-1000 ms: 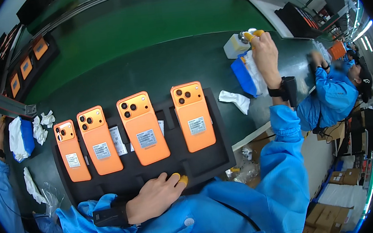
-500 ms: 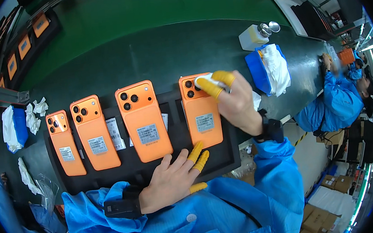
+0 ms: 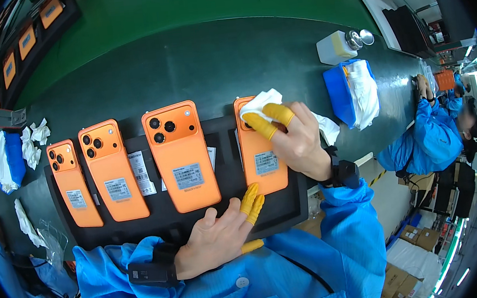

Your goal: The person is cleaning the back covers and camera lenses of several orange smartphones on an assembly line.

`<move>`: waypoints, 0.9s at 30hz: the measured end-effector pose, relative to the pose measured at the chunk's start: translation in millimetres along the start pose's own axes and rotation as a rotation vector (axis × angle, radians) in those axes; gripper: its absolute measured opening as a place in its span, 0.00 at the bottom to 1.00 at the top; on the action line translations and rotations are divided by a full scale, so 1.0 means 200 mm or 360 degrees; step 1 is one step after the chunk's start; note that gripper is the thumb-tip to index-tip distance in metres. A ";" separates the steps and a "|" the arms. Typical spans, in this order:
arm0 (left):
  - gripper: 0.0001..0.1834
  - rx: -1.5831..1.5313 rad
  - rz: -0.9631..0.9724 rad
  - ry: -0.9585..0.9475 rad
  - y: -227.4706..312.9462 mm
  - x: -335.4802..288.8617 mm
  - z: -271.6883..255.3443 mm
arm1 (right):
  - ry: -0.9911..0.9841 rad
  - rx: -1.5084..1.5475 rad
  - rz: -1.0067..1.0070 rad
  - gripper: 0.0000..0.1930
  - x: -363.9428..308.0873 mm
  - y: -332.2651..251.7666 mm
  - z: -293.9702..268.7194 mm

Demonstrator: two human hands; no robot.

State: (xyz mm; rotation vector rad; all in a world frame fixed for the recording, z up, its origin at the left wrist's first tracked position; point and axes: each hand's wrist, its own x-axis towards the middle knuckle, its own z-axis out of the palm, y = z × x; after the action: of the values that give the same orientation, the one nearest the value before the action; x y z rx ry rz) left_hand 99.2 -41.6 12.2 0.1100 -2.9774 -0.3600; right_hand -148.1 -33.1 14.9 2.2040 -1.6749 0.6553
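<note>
An orange smartphone (image 3: 266, 166) lies back side up at the right end of the black tray (image 3: 298, 200), a pale label on its lower half. My right hand (image 3: 300, 137), with yellow finger cots, grips a white cloth (image 3: 269, 98) and presses it over that phone's camera area, hiding most of the lenses. My left hand (image 3: 215, 233) rests at the tray's near edge. Its cot-covered fingers are stretched out, touching the phone's bottom edge and holding nothing. Left of it lie a large orange phone (image 3: 178, 152) and two more, a middle one (image 3: 110, 155) and a leftmost one (image 3: 72, 168).
A blue bin (image 3: 339, 96) of white cloths and a pump bottle (image 3: 335, 49) stand at right. Another blue bin (image 3: 15, 159) and crumpled cloths (image 3: 30, 149) are at left. A co-worker in blue (image 3: 421, 140) sits beyond the right table edge. More phones (image 3: 27, 42) lie far left.
My right hand has shifted the cloth left across the phone's camera area, covering more of its lenses. My left hand stays at the phone's bottom edge. The view has shifted slightly.
</note>
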 end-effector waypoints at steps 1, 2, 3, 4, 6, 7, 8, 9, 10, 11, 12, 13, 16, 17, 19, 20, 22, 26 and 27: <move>0.21 0.0001 0.0004 0.0001 0.00 0.00 0.01 | -0.0004 -0.0006 -0.0042 0.18 -0.03 0.00 0.00; 0.21 0.0025 0.0043 -0.0035 0.00 -0.01 0.02 | -0.0002 -0.0010 -0.0040 0.18 -0.04 0.01 0.00; 0.21 0.0048 0.0076 -0.0076 0.00 -0.01 0.02 | 0.0021 -0.0067 0.0001 0.18 -0.04 0.01 0.00; 0.21 0.0050 0.0075 -0.0079 0.00 0.00 0.02 | 0.0044 -0.0123 0.0042 0.17 -0.05 0.02 0.00; 0.22 0.0020 0.0038 -0.0063 -0.01 0.01 -0.01 | 0.0012 -0.0108 0.0080 0.17 -0.01 0.02 -0.01; 0.22 0.0016 0.0048 -0.0068 -0.01 0.01 -0.01 | 0.0011 -0.0056 0.0028 0.17 0.00 0.01 -0.01; 0.23 -0.0018 0.0026 -0.0058 0.00 0.01 -0.01 | 0.0009 -0.0005 -0.0025 0.18 0.00 0.01 -0.01; 0.24 -0.0044 -0.0010 -0.0043 0.00 0.02 -0.01 | -0.0038 0.0068 -0.0057 0.18 -0.01 0.01 -0.01; 0.24 -0.0038 -0.0016 -0.0042 -0.01 0.02 0.00 | -0.0033 0.0071 -0.0064 0.18 -0.04 0.00 -0.02; 0.25 -0.0008 0.0020 -0.0086 -0.01 0.02 0.00 | -0.0056 0.0037 -0.0045 0.18 -0.06 0.00 -0.04; 0.26 0.0016 0.0059 -0.0132 0.00 0.01 0.01 | -0.0084 0.0001 -0.0020 0.18 -0.08 0.00 -0.04; 0.26 0.0015 0.0059 -0.0129 0.00 0.01 0.01 | -0.0072 -0.0030 -0.0017 0.18 -0.10 0.01 -0.05; 0.30 0.0039 0.0101 -0.0062 -0.01 0.03 0.00 | -0.0028 -0.0193 -0.0085 0.17 -0.06 0.08 -0.14; 0.32 0.0003 0.0027 -0.0117 0.00 0.02 0.00 | 0.0152 -0.0305 0.0027 0.16 -0.05 0.13 -0.15; 0.37 0.0045 -0.0031 -0.0247 0.00 0.01 0.00 | 0.0367 -0.0546 0.0295 0.15 -0.01 0.29 -0.22; 0.38 -0.0009 -0.0062 -0.0191 0.00 0.02 -0.02 | 0.0302 -0.0733 0.0524 0.14 0.00 0.35 -0.27; 0.39 0.0011 0.0021 -0.0299 -0.02 0.01 -0.03 | 0.0336 -0.0907 0.0682 0.12 0.01 0.50 -0.33; 0.40 -0.0004 0.0011 -0.0250 0.00 0.01 -0.02 | 0.0259 -0.1018 0.0782 0.10 -0.06 0.66 -0.35; 0.39 -0.0031 0.0017 -0.0252 -0.01 0.00 -0.02 | 0.0227 -0.1052 0.0798 0.10 -0.06 0.68 -0.34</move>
State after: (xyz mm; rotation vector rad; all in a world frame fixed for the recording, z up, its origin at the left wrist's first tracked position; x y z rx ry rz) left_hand 99.6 -43.7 14.9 0.0661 -3.1280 -0.4149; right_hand -292.8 -26.7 61.4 1.2713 -2.0073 0.2834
